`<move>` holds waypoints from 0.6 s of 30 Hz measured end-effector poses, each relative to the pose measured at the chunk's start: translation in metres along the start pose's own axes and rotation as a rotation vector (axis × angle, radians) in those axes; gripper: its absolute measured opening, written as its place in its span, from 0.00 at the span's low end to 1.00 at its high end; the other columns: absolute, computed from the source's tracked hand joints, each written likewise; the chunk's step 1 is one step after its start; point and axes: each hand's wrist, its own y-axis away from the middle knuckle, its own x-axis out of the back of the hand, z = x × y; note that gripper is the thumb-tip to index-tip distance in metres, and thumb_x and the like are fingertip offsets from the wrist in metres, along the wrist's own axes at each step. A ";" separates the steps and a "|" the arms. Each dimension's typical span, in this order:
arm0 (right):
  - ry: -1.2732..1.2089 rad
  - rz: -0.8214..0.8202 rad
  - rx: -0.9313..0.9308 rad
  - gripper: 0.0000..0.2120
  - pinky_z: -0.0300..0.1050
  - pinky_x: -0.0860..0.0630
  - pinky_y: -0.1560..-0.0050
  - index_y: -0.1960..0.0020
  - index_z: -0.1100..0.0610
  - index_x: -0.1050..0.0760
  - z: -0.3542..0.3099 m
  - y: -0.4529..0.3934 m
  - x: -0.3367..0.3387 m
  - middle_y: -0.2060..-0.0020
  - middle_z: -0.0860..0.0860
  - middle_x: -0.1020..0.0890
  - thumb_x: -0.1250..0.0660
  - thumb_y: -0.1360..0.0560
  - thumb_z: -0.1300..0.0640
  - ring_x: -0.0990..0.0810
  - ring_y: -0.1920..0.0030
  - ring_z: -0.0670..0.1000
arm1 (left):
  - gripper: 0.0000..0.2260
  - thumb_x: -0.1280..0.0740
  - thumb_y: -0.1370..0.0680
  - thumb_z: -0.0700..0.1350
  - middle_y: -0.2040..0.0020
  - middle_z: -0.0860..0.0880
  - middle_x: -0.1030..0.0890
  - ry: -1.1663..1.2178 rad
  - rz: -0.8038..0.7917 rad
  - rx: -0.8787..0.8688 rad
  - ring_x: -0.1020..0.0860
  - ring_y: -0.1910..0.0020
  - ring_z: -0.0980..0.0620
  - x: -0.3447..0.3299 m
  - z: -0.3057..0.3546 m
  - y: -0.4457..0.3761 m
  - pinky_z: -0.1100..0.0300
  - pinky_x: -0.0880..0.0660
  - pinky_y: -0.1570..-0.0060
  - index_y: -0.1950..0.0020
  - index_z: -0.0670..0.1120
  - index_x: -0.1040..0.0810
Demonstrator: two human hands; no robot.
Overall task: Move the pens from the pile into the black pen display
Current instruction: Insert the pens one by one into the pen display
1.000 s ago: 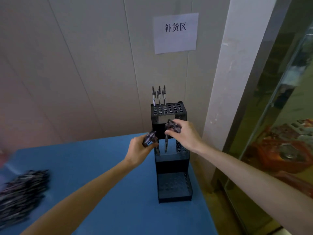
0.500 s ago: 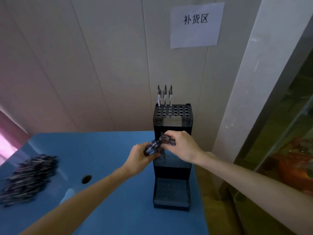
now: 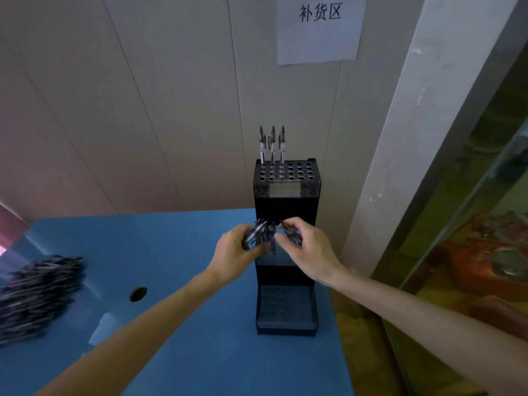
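Observation:
The black pen display [image 3: 286, 207] stands in three stepped tiers at the blue table's right edge, against the wall. Three pens [image 3: 272, 144] stand upright in the back row of its top tier. In front of the middle tier, my left hand [image 3: 233, 257] grips a bundle of pens [image 3: 255, 232]. My right hand [image 3: 310, 252] is close beside it and holds a few pens [image 3: 291, 234] in its fingers, with one pen [image 3: 273, 238] hanging upright between the two hands. The blurred pile of pens [image 3: 37, 292] lies at the table's left edge.
The blue table [image 3: 185, 352] has a round hole [image 3: 138, 293] left of my left forearm. A paper sign [image 3: 318, 27] hangs on the panelled wall above the display. A white pillar [image 3: 400, 155] and a glass partition [image 3: 471, 224] stand to the right, past the table's edge.
The camera view has shifted, so the display sits lower and further right in view. Both hands stay together before the middle tier, and the right hand has drawn slightly apart from the left one.

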 end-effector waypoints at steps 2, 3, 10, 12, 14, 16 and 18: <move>-0.137 0.044 -0.108 0.08 0.46 0.28 0.63 0.46 0.52 0.24 0.002 0.009 0.005 0.64 0.49 0.21 0.35 0.17 0.48 0.23 0.64 0.48 | 0.14 0.26 0.23 0.56 0.66 0.57 0.26 0.106 -0.027 0.000 0.31 0.70 0.57 0.003 0.004 0.007 0.65 0.34 0.68 0.41 0.55 0.24; -0.215 0.091 -0.155 0.09 0.51 0.29 0.65 0.48 0.54 0.24 0.005 0.011 0.009 0.65 0.53 0.22 0.36 0.17 0.49 0.25 0.66 0.52 | 0.15 0.29 0.22 0.57 0.64 0.56 0.26 0.194 -0.029 0.012 0.33 0.70 0.55 0.005 0.005 0.008 0.63 0.34 0.68 0.39 0.56 0.26; -0.473 0.231 -0.320 0.15 0.47 0.33 0.68 0.48 0.66 0.22 0.004 0.003 0.037 0.67 0.55 0.18 0.37 0.16 0.53 0.29 0.71 0.53 | 0.14 0.45 0.13 0.49 0.64 0.51 0.28 0.551 0.038 0.128 0.38 0.71 0.55 0.017 0.031 -0.004 0.61 0.41 0.70 0.49 0.43 0.24; -0.469 0.241 -0.319 0.14 0.47 0.31 0.65 0.50 0.62 0.20 -0.002 -0.001 0.044 0.66 0.55 0.16 0.36 0.17 0.52 0.28 0.69 0.54 | 0.15 0.45 0.13 0.50 0.66 0.53 0.33 0.520 0.021 0.093 0.39 0.70 0.55 0.021 0.039 -0.007 0.60 0.40 0.67 0.54 0.44 0.29; -0.461 0.253 -0.299 0.13 0.45 0.28 0.61 0.52 0.60 0.18 -0.007 -0.005 0.049 0.63 0.54 0.14 0.35 0.17 0.52 0.25 0.67 0.52 | 0.17 0.47 0.13 0.55 0.65 0.53 0.34 0.426 -0.005 0.046 0.37 0.67 0.54 0.024 0.045 -0.008 0.57 0.38 0.62 0.57 0.46 0.34; -0.441 0.275 -0.271 0.13 0.39 0.27 0.54 0.53 0.59 0.16 -0.012 -0.009 0.054 0.61 0.52 0.14 0.34 0.18 0.52 0.19 0.62 0.49 | 0.20 0.48 0.14 0.58 0.65 0.54 0.33 0.297 -0.007 -0.041 0.36 0.65 0.54 0.029 0.053 -0.010 0.55 0.36 0.59 0.58 0.46 0.36; -0.411 0.281 -0.245 0.13 0.39 0.27 0.54 0.51 0.58 0.15 -0.016 -0.015 0.059 0.67 0.52 0.18 0.33 0.19 0.50 0.20 0.65 0.48 | 0.19 0.47 0.14 0.57 0.65 0.56 0.33 0.231 0.004 -0.133 0.35 0.64 0.54 0.035 0.061 -0.014 0.54 0.33 0.58 0.58 0.46 0.35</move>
